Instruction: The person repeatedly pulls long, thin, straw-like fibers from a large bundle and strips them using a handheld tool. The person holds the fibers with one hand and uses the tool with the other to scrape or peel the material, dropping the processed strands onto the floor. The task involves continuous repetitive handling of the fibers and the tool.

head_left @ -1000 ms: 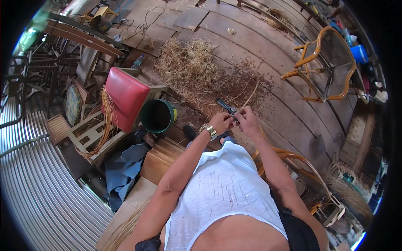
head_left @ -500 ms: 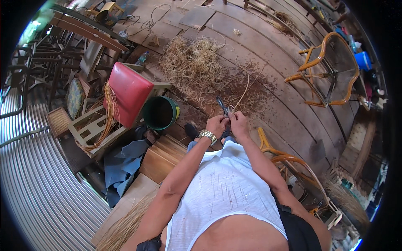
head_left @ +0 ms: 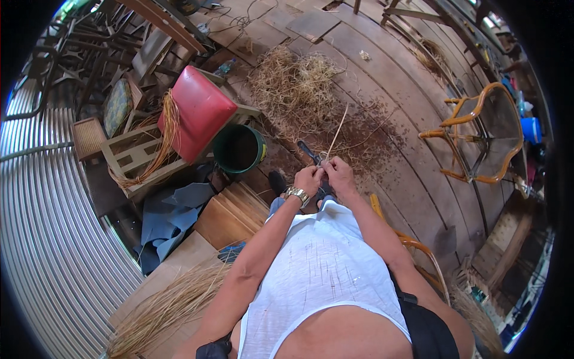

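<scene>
The work in hand looks partway through, as far as one can judge: a pale strip (head_left: pixel 337 131) runs up from the fingers with its far end free over the floor (head_left: pixel 412 149). The right hand (head_left: pixel 339 176) pinches its near end. The left hand (head_left: pixel 308 181) meets it there, fingers drawn in; whether it grips the strip or the dark tool (head_left: pixel 307 149) just beyond, I cannot tell.

A tangled heap of shavings (head_left: pixel 293 81) ahead suggests plenty is already done, while a loose bundle of long strands (head_left: pixel 164 299) by the left forearm may be material left over (or finished pieces; nothing here settles which). A coil of orange strands (head_left: pixel 171 122) hangs beside the red seat (head_left: pixel 203 107).

Of the containers, the green bucket (head_left: pixel 222 157) stands open near the seat, its inside too dark to read. A clear bottle (head_left: pixel 225 67) lies past it, and the contents of the blue bucket (head_left: pixel 531 130) at far right are hidden.
</scene>
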`<state>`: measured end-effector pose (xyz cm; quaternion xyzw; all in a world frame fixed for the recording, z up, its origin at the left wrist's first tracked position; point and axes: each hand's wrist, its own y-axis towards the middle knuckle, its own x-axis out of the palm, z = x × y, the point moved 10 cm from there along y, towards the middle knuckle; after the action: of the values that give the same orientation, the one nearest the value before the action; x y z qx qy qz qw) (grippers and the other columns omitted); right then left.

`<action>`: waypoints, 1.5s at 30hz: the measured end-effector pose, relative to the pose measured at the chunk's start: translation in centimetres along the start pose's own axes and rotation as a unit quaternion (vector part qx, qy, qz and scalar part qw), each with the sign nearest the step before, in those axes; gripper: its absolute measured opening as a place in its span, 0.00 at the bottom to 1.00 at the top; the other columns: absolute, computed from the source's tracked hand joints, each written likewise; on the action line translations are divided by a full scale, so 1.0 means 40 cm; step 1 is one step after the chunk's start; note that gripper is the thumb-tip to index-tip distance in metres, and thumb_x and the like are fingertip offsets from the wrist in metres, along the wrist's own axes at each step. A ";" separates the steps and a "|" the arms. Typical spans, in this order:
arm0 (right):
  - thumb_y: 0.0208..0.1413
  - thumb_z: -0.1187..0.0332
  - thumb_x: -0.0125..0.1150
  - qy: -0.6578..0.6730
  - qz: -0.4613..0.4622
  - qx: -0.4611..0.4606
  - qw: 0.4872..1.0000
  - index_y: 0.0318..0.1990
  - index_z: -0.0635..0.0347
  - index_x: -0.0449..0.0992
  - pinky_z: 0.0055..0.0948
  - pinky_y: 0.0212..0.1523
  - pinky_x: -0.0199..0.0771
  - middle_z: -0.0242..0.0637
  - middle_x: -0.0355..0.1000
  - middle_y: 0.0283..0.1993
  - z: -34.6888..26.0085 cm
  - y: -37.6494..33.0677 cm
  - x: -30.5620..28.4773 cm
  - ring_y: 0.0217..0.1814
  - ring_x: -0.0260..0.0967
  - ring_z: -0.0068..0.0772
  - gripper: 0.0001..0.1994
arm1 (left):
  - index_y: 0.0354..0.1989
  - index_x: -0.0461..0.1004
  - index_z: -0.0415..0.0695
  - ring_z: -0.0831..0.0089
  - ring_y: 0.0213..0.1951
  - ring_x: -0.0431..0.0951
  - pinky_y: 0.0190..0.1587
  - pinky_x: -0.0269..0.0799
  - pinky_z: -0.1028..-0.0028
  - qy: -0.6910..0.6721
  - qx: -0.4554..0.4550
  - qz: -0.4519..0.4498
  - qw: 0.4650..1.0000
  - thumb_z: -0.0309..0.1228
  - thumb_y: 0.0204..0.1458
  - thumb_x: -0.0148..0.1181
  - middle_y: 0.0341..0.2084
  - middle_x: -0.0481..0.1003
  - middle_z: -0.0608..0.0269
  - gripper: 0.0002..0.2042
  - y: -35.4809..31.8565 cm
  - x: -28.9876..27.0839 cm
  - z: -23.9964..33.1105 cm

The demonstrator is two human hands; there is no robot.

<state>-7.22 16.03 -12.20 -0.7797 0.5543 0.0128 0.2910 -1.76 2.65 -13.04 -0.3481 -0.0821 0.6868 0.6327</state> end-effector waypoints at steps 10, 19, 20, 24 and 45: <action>0.57 0.57 0.61 0.013 -0.104 0.133 0.986 0.26 0.57 0.71 0.20 0.10 0.57 0.30 0.68 0.17 -0.014 0.006 0.087 0.12 0.61 0.17 0.15 | 0.32 0.80 0.41 0.67 0.24 0.79 0.31 0.72 0.69 0.062 -0.010 0.006 0.998 0.46 0.55 0.58 0.19 0.78 0.59 0.18 -0.012 -0.091 -0.023; 0.55 0.55 0.63 0.094 -0.186 0.222 0.952 0.26 0.54 0.69 0.19 0.08 0.53 0.29 0.64 0.15 -0.026 -0.010 0.149 0.09 0.58 0.18 0.15 | 0.28 0.78 0.40 0.76 0.22 0.70 0.28 0.66 0.72 -0.052 -0.003 0.065 0.997 0.44 0.56 0.57 0.18 0.74 0.61 0.18 -0.073 -0.136 -0.056; 0.54 0.55 0.64 0.094 -0.161 0.224 0.957 0.26 0.54 0.69 0.20 0.09 0.53 0.31 0.66 0.15 -0.012 0.021 0.117 0.10 0.58 0.19 0.15 | 0.28 0.77 0.40 0.76 0.22 0.69 0.27 0.66 0.73 -0.075 0.007 0.068 0.995 0.44 0.56 0.57 0.18 0.73 0.61 0.18 -0.097 -0.149 -0.049; 0.55 0.54 0.63 0.138 -0.031 0.202 0.969 0.28 0.56 0.70 0.21 0.07 0.52 0.34 0.68 0.16 0.019 0.232 -0.172 0.08 0.58 0.21 0.15 | 0.32 0.76 0.40 0.69 0.27 0.72 0.31 0.67 0.69 -0.047 0.018 0.028 0.998 0.41 0.56 0.58 0.24 0.74 0.55 0.15 -0.379 -0.311 -0.032; 0.53 0.56 0.67 0.173 -0.079 0.180 0.965 0.24 0.55 0.67 0.20 0.10 0.56 0.31 0.68 0.17 0.029 0.052 -0.003 0.11 0.60 0.18 0.17 | 0.39 0.77 0.41 0.71 0.24 0.76 0.28 0.70 0.71 -0.056 -0.064 -0.091 0.992 0.49 0.55 0.57 0.24 0.78 0.61 0.21 -0.001 -0.012 0.041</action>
<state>-8.72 16.25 -14.04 -0.7458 0.5262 -0.2452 0.3267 -2.71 2.74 -11.63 -0.3397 -0.1923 0.6380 0.6637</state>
